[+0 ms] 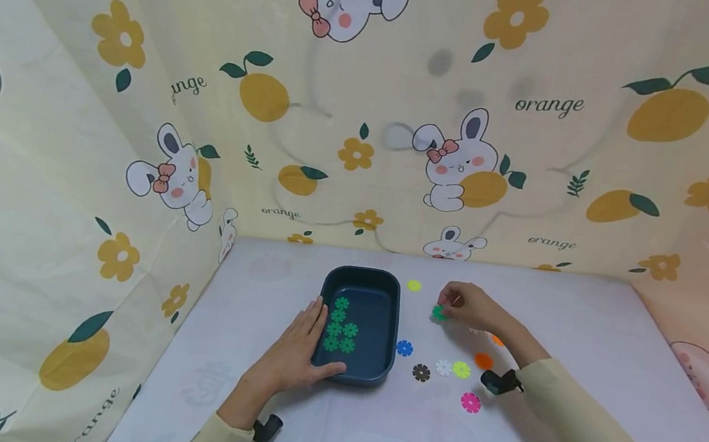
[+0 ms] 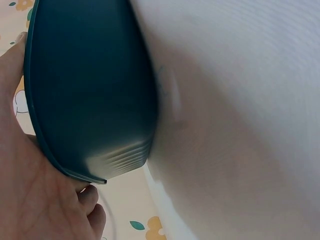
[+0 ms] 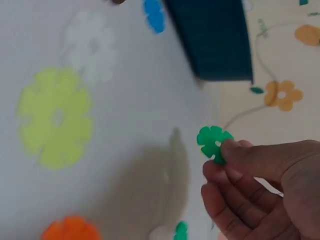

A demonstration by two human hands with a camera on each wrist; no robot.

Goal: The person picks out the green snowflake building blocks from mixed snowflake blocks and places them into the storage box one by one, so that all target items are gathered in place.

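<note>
A dark blue-green rectangular tray stands on the white table, with several green notched plastic discs lying flat on its left side. My left hand rests against its left edge, fingers straight along the rim and thumb across the front corner. In the left wrist view the tray's outer wall fills much of the picture. To the right of the tray, my right hand pinches a green notched disc between thumb and fingertips, just above the table.
Loose notched discs lie right of the tray: a blue one, a brown one, a white one, a pink one, an orange one and yellow ones. A patterned cloth hangs behind and beside the table.
</note>
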